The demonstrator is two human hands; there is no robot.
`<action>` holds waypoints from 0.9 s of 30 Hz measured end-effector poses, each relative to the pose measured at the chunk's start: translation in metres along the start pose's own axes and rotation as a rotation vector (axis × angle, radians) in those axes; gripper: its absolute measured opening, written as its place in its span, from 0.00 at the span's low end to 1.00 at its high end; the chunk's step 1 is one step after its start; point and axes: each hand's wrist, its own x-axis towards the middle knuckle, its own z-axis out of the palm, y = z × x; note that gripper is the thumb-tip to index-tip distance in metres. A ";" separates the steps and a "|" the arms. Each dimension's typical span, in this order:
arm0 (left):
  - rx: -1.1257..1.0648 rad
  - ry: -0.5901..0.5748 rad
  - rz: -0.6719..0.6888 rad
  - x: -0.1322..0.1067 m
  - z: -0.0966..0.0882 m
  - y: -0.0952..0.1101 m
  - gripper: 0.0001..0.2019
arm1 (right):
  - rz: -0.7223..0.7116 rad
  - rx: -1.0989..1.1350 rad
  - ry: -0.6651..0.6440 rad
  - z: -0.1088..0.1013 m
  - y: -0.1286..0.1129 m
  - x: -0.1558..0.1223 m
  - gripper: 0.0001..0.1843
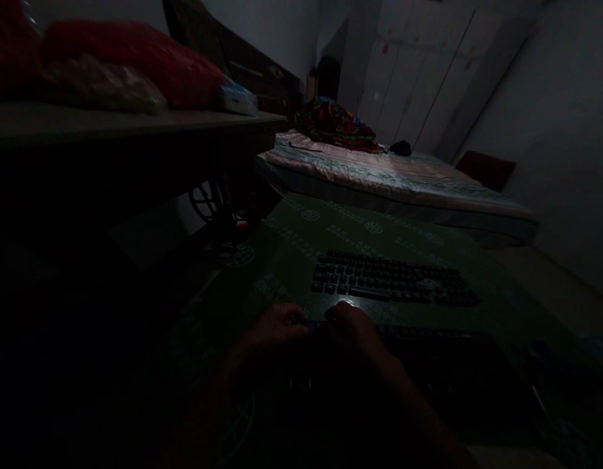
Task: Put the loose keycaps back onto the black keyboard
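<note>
In the dim head view, a dark keyboard body lies in front of me on a green printed board. At its far left corner my left hand is closed, thumb and fingers pinched at the edge. Just to the right, my right hand reaches over the same far edge with its fingers curled. Darkness hides its fingertips and whatever they may hold. Beyond both hands, black keycaps are laid out in keyboard-like rows, with green board showing between some of them.
A table on the left carries red bags and a white-and-blue packet. Under it is a spoked wheel. Behind the board stands a bed with a patterned blanket. Dark items lie at right.
</note>
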 end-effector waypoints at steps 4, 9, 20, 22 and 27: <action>-0.021 0.001 -0.009 0.003 0.001 -0.004 0.18 | -0.034 -0.038 -0.039 -0.003 -0.003 0.006 0.13; -0.058 -0.009 0.030 0.005 0.001 -0.009 0.17 | -0.076 -0.093 -0.101 -0.005 -0.008 0.013 0.14; -0.037 -0.013 0.030 0.007 0.003 -0.010 0.14 | -0.118 -0.131 -0.152 -0.008 -0.012 0.023 0.12; -0.038 -0.012 0.028 0.008 0.003 -0.012 0.13 | -0.131 -0.103 -0.145 -0.011 -0.012 0.021 0.12; -0.064 -0.010 0.007 0.003 0.004 -0.009 0.14 | -0.129 0.043 -0.075 -0.024 -0.002 0.025 0.12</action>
